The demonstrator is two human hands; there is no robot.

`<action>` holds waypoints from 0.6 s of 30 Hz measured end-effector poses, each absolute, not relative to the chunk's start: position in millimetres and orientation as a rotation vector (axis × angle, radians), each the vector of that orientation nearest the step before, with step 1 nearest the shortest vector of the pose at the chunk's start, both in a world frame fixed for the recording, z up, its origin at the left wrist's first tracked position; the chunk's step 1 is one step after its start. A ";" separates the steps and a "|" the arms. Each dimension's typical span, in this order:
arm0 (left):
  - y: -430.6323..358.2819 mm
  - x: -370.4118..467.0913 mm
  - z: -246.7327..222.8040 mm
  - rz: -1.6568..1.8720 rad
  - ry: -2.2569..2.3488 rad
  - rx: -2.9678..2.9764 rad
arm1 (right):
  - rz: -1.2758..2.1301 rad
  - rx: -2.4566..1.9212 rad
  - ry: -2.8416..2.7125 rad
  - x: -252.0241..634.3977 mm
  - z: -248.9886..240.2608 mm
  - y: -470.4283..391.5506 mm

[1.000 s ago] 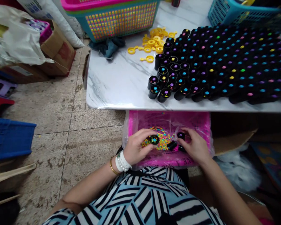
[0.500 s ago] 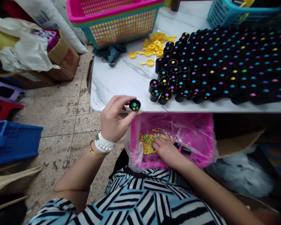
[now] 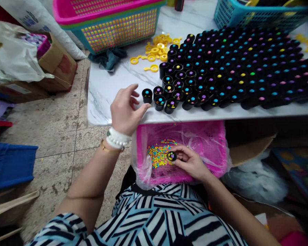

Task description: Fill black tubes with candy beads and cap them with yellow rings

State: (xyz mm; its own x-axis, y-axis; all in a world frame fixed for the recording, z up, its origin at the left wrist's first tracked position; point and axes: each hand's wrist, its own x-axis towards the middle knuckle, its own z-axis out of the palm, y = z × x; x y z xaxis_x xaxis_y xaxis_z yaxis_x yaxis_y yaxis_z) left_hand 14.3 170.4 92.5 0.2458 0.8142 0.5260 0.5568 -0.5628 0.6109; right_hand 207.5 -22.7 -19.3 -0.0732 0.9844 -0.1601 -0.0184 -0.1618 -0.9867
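My left hand (image 3: 127,109) is open over the table's front edge, thumb and fingers apart. Just beyond its fingertips a small black cup (image 3: 147,96) with a blue piece inside stands upright on the table. It sits at the left end of a dense block of similar black cups (image 3: 215,71), which show blue, purple, yellow and pink pieces. Over a plastic-lined pink basket (image 3: 220,147), my right hand (image 3: 190,160) grips another black cup (image 3: 171,156) holding a purple piece and small beads. Loose coloured beads (image 3: 157,153) lie in the basket beside it.
On the white marbled table (image 3: 102,99) lie yellow plastic rings (image 3: 156,51) and a dark cloth (image 3: 109,58). Stacked baskets (image 3: 118,30) and a blue basket (image 3: 259,17) stand behind. A blue crate (image 3: 11,165) and cardboard boxes (image 3: 59,65) are on the floor at left.
The black cup from my left hand now stands on the table, and that hand has opened. My right hand has come up from the beads and now holds another black cup.
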 end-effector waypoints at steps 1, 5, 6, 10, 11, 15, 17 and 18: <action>154.3 12.5 91.2 1.274 1.275 2.203 | 1.390 -1.252 -1.081 205.7 -19.2 -24.6; 80.1 6.8 68.3 1.016 1.011 2.234 | 1.308 -1.240 -1.033 192.3 -15.0 -29.6; 64.9 6.3 59.5 0.907 0.921 2.213 | 1.274 -1.268 -1.084 188.6 -12.8 -30.6; 34.5 4.9 29.6 0.687 0.841 2.007 | 1.103 -1.411 -1.422 182.2 1.9 -34.3; 33.6 3.9 25.2 0.681 0.882 1.950 | 1.055 -1.424 -1.525 183.5 6.4 -34.7; 39.6 -1.7 18.1 0.766 0.991 1.734 | 0.774 -1.423 -1.911 199.3 14.6 -32.8; 42.2 -3.8 17.8 0.789 1.000 1.700 | 0.710 -1.437 -2.017 209.6 8.7 -30.9; 42.7 -4.4 18.1 0.782 1.001 1.707 | 0.704 -1.465 -2.054 214.3 4.1 -30.2</action>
State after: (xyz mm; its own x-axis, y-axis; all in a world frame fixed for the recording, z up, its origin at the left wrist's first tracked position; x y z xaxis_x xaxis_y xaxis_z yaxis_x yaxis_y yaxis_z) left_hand -4.4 42.7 18.1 0.4550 0.8890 0.0514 0.2650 -0.1903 0.9453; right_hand 214.3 -30.2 4.1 -0.2826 0.9529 0.1101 0.6848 0.2808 -0.6725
